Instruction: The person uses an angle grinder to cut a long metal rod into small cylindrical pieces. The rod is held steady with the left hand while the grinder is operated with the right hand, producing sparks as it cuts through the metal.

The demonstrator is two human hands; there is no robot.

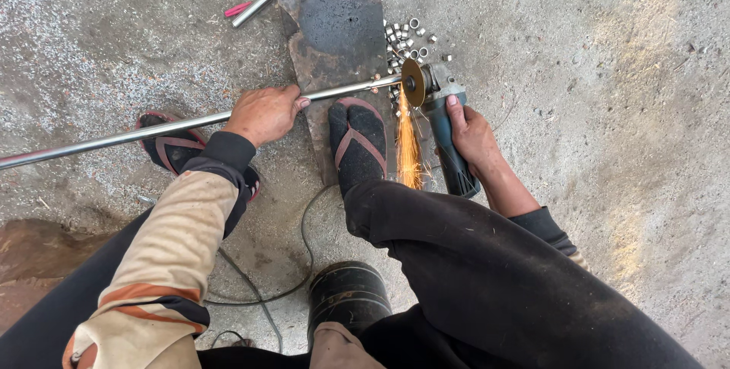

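My left hand (265, 113) is clenched round the steel tube (152, 127), pinning it across the dark metal plate (338, 34); its long axis runs left to right. My right hand (469, 135) grasps the angle grinder (445, 129), its disc (413, 82) biting the tube's right end at the plate's right edge, sparks (408, 148) flying, cut rings (407, 38) just beyond.
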